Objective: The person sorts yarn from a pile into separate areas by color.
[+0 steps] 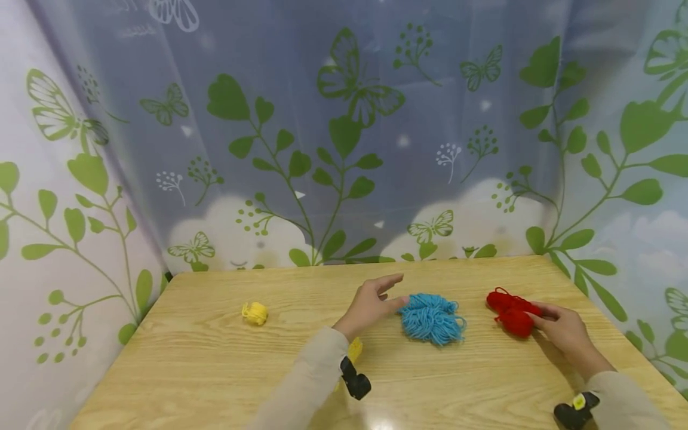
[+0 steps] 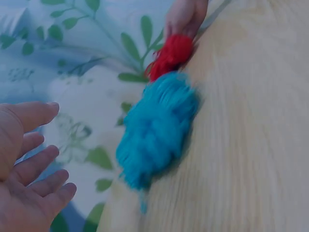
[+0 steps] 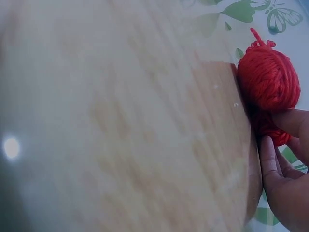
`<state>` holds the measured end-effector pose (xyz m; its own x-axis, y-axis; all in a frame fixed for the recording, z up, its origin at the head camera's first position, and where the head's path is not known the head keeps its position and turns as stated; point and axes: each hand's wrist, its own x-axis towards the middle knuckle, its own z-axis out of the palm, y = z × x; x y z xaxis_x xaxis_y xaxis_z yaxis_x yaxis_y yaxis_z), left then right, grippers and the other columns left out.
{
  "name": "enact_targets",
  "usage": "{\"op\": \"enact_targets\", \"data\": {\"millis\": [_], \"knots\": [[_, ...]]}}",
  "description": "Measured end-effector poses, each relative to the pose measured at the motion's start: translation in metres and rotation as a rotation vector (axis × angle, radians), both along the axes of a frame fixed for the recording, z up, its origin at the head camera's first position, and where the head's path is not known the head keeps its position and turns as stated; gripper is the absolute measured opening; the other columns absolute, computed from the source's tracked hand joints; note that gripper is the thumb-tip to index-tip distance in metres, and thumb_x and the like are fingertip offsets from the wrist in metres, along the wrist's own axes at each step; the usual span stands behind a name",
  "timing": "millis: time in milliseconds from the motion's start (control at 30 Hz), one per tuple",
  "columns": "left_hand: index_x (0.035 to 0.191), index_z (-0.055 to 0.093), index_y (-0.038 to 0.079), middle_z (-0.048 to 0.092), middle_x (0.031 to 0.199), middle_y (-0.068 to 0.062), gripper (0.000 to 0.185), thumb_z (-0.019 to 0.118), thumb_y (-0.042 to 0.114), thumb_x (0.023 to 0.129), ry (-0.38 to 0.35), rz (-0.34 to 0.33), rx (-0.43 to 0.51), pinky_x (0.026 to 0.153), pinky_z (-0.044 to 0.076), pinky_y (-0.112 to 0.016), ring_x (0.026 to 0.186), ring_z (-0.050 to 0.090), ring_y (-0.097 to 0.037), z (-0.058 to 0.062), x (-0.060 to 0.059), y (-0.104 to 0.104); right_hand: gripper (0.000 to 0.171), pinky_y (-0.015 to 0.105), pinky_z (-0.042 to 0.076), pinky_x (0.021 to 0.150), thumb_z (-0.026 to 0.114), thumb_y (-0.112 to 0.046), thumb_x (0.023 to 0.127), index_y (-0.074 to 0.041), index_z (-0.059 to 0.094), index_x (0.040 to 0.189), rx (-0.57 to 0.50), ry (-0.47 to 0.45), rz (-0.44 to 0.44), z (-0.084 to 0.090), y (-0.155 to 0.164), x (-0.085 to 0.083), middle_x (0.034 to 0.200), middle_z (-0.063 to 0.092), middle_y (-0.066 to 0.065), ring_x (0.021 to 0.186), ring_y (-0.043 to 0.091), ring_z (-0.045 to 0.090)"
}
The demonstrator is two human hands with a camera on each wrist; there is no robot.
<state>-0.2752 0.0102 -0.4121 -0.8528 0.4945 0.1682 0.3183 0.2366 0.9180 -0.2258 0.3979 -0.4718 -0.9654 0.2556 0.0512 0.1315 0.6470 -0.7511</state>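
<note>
A skein of blue yarn (image 1: 432, 322) lies on the table, with loose loops at its right end. My left hand (image 1: 371, 306) is beside its left end, fingers extended and parted, thumb toward the yarn; in the left wrist view this hand (image 2: 31, 169) stands apart from the skein and holds nothing. Farther right is red yarn (image 1: 516, 322), wound in bundles. My right hand (image 1: 564, 335) pinches its right end between thumb and fingers, as the right wrist view also shows on the red yarn (image 3: 270, 79).
A small ball of yellow yarn (image 1: 255, 313) sits on the left part of the wooden table (image 1: 204, 370). Another yellow piece (image 1: 355, 349) is partly hidden behind my left wrist. A patterned curtain (image 1: 301, 149) hangs behind the table and along both sides.
</note>
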Motion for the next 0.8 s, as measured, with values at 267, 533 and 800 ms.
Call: {"op": "enact_targets", "data": {"millis": [267, 533, 800], "knots": [[0.142, 0.048, 0.015, 0.045, 0.146, -0.007, 0.056, 0.068, 0.026, 0.09, -0.002, 0.14, 0.065, 0.112, 0.032, -0.046, 0.138, 0.037, -0.028, 0.003, -0.012, -0.065, 0.052, 0.043, 0.042, 0.083, 0.061, -0.024, 0.095, 0.014, 0.049, 0.129, -0.005, -0.005, -0.004, -0.003, 0.001, -0.001, 0.123, 0.055, 0.035, 0.113, 0.048, 0.047], [0.141, 0.048, 0.013, 0.044, 0.147, -0.006, 0.059, 0.071, 0.024, 0.088, -0.007, 0.319, 0.017, 0.113, 0.031, -0.04, 0.139, 0.035, -0.027, -0.004, -0.02, -0.138, 0.054, 0.031, 0.042, 0.078, 0.062, -0.025, 0.094, 0.014, 0.049, 0.129, -0.012, -0.01, -0.006, 0.0, 0.0, -0.001, 0.122, 0.056, 0.034, 0.114, 0.047, 0.048], [0.143, 0.045, 0.008, 0.038, 0.15, -0.014, 0.06, 0.069, 0.021, 0.089, 0.085, 0.46, -0.162, 0.113, 0.03, -0.045, 0.141, 0.029, -0.031, -0.008, -0.014, -0.198, 0.052, 0.049, 0.041, 0.089, 0.061, -0.02, 0.094, 0.015, 0.047, 0.13, -0.032, -0.014, -0.008, 0.0, 0.0, -0.002, 0.123, 0.054, 0.036, 0.116, 0.05, 0.045]]}}
